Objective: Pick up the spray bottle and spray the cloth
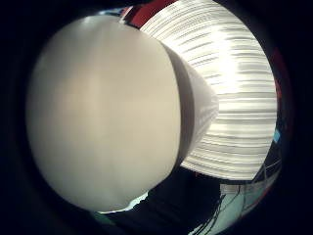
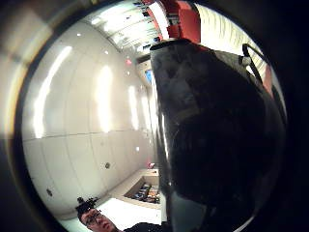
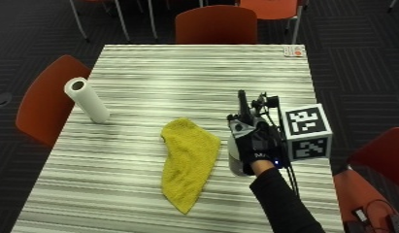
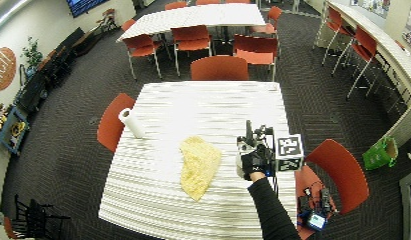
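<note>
Outside view: A gloved right hand [image 3: 256, 150] wraps its fingers round the body of a spray bottle [image 3: 241, 133] standing upright on a striped table [image 3: 186, 73]. The bottle's dark trigger head rises above the hand.
Cloth: A yellow cloth [image 3: 186, 162] lies flat on the table just beside the bottle, on the side toward the paper towel roll [image 3: 87, 100]. Its long axis runs from the table's near edge toward the far one.
Key relation: The bottle's long axis is vertical, and the cloth lies sideways from it and lower. By my reading, the nozzle must be swung toward the cloth before the trigger is pulled; which way it points now I cannot tell.
Wide outside view: Bottle and hand [image 4: 253, 162] sit near the table's edge by an orange chair [image 4: 338, 170], with the cloth [image 4: 198, 167] between them and the roll [image 4: 131, 123].
Little finger side palm view: A pale rounded bottle body [image 1: 102, 112] fills most of the picture, close against the palm, with the striped table [image 1: 239, 98] behind it.
Thumb side palm view: The dark bottle head [image 2: 212, 125] looms close; beyond it, ceiling lights.
Stage: The grasp looks made; the lift and the spraying appear not yet done.
</note>
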